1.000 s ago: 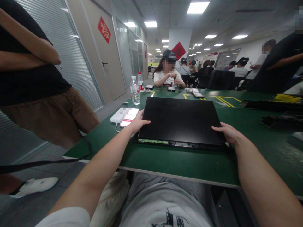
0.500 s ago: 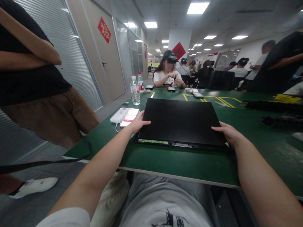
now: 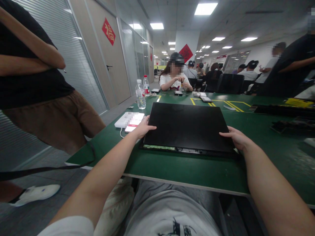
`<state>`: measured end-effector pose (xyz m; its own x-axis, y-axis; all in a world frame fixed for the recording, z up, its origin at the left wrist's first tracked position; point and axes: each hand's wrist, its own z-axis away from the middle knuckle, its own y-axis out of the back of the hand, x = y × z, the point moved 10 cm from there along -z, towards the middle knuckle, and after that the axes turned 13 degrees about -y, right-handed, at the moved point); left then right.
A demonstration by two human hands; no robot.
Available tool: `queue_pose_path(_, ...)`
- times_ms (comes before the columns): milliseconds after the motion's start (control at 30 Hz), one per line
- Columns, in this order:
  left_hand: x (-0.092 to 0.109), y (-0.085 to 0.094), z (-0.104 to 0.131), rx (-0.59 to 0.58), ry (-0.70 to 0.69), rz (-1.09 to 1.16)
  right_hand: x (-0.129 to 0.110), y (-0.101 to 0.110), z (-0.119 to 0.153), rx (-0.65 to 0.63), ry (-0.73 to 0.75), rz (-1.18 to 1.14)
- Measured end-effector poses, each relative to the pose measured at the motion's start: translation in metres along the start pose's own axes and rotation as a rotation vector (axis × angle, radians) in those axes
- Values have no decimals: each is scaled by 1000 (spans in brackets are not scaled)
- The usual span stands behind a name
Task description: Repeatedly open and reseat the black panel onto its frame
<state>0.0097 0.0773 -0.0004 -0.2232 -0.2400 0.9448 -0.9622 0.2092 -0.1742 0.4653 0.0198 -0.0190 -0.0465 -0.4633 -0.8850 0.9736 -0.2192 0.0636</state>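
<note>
A flat black display panel (image 3: 187,126) lies in front of me over the green table (image 3: 172,170). Along its near edge a green circuit board strip (image 3: 158,147) and a dark frame show. My left hand (image 3: 144,127) grips the panel's left side, thumb on the face and the other fingers hidden at the edge. On the opposite side, my right hand (image 3: 236,137) holds the right edge with its thumb laid on the face; its lower fingers are partly hidden.
Left of the panel are a white box (image 3: 125,119) and a phone (image 3: 131,127) with a cable. Two bottles (image 3: 140,96) stand behind them. Dark parts (image 3: 290,124) lie at the right. A person (image 3: 176,78) sits across the table; another person (image 3: 31,65) stands at the left.
My hands and the panel stay practically where they were. The person standing at the left has shifted slightly to the right, and the seated person's hands have moved a little.
</note>
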Motion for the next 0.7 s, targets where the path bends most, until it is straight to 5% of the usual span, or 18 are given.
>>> queue_pose_path(700, 2, -1, -2, -14, -40, -19, 0, -1, -3, 1, 24, 29)
